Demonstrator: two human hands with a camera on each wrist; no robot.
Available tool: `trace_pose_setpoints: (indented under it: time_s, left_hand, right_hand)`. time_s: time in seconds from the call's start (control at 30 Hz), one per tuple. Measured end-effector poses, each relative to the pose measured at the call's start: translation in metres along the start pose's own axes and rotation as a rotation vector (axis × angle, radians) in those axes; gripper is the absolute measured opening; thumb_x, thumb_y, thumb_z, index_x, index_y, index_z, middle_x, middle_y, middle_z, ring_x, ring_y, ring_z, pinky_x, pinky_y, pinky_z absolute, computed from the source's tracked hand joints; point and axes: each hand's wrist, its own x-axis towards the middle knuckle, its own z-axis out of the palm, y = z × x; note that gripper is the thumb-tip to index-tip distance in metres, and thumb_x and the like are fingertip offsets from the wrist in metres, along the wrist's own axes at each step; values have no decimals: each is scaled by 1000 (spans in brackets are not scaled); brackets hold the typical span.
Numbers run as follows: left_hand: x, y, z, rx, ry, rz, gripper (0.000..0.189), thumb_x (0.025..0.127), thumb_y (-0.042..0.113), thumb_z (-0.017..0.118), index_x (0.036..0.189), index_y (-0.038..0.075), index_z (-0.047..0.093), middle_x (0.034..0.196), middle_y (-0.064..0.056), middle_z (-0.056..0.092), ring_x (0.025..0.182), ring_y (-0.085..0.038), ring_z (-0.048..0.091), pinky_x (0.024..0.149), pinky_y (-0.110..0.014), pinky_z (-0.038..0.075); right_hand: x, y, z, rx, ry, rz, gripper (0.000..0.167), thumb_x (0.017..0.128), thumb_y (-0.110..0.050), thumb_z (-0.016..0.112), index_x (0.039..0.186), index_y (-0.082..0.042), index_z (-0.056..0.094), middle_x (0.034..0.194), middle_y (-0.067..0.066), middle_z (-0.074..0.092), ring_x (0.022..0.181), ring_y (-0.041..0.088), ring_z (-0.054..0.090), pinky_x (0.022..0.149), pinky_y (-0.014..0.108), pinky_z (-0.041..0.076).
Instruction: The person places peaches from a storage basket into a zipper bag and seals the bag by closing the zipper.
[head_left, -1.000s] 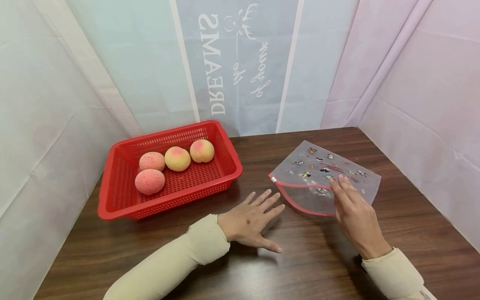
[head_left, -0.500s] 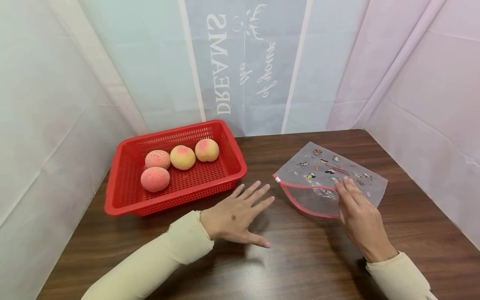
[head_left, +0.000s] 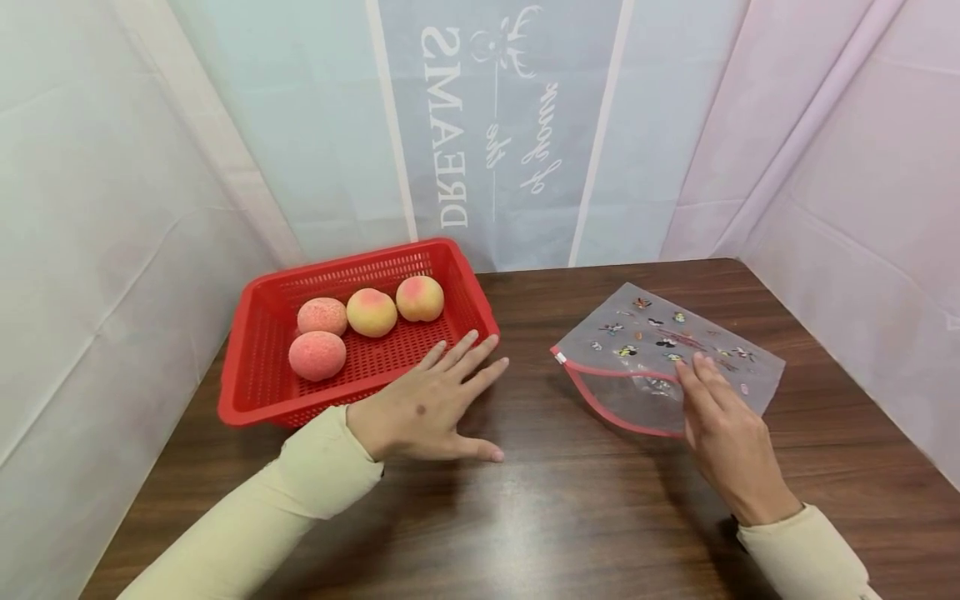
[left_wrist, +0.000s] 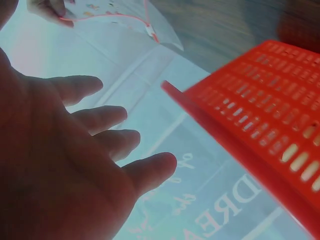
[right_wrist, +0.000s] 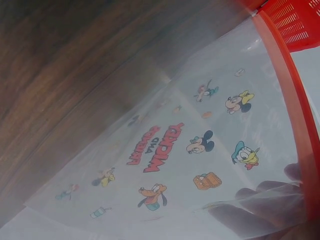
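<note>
My right hand [head_left: 727, 450] grips a clear zip bag [head_left: 637, 329] at its pink-red zip edge, fingers on its far face. Cartoon figures cover the bag, and its mouth gapes on the left, with a white slider [head_left: 560, 358] at that corner. My left hand [head_left: 427, 408] is spread, palm down, beside a red plastic basket [head_left: 360, 360]; its fingertips overlap the basket's front right corner. Two yellow-pink peaches [head_left: 371, 313] and two pink, peach-like fruits [head_left: 317, 356] lie in the basket. In the left wrist view nothing lies in the left palm [left_wrist: 55, 165].
A dark wood-grain table [head_left: 525, 508] carries everything. Behind it hangs a pale blue cloth [head_left: 517, 225] with mirrored white lettering, and white cloth walls [head_left: 877, 292] stand at both sides. Bare tabletop shows between the basket and the bag.
My left hand has moved left, away from the bag and over to the basket's front right corner, fingers still spread. My right hand keeps its hold on the bag; the view has shifted slightly.
</note>
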Motion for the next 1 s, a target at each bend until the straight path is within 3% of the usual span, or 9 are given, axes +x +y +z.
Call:
trace_pose_setpoints:
  time_s: [0.2, 0.53, 0.73, 0.87, 1.0]
  left_hand:
    - [-5, -6, -2, 2, -2, -22, 100, 86, 73, 57, 160, 15, 22, 166, -10, 11, 153, -31, 2, 120, -52, 12]
    - [-15, -17, -7, 29, 69, -43, 101, 86, 70, 61, 159, 12, 23, 165, -13, 15, 152, -33, 9, 120, -53, 14]
    - [-19, -24, -8, 38, 73, -61, 102, 85, 69, 63, 159, 9, 25, 165, -13, 14, 152, -32, 9, 120, -53, 15]
    - [-22, -29, -10, 37, 72, -85, 103, 85, 68, 64, 159, 9, 25, 166, -13, 13, 152, -31, 7, 119, -54, 16]
    - [-24, -35, -11, 32, 71, -100, 104, 85, 68, 64, 159, 9, 23, 166, -12, 10, 153, -31, 6, 119, -54, 15]
  right_hand:
    - [-3, 0, 3, 37, 25, 27, 53, 108, -37, 35, 121, 3, 67, 121, 30, 64, 107, 48, 64, 111, 32, 36]
    - [-2, 1, 4, 26, 22, 22, 54, 108, -38, 34, 122, 4, 67, 121, 29, 64, 106, 48, 64, 110, 33, 36]
    - [-2, 1, 4, 25, 11, 22, 54, 109, -37, 34, 122, 4, 67, 121, 29, 64, 106, 49, 64, 110, 34, 37]
    - [-2, 1, 3, 21, 2, 19, 31, 102, -13, 53, 124, 4, 66, 123, 29, 63, 108, 49, 63, 106, 42, 41]
    - [-2, 0, 3, 13, -8, 15, 46, 79, 8, 66, 125, 5, 65, 124, 29, 63, 109, 48, 63, 102, 50, 44]
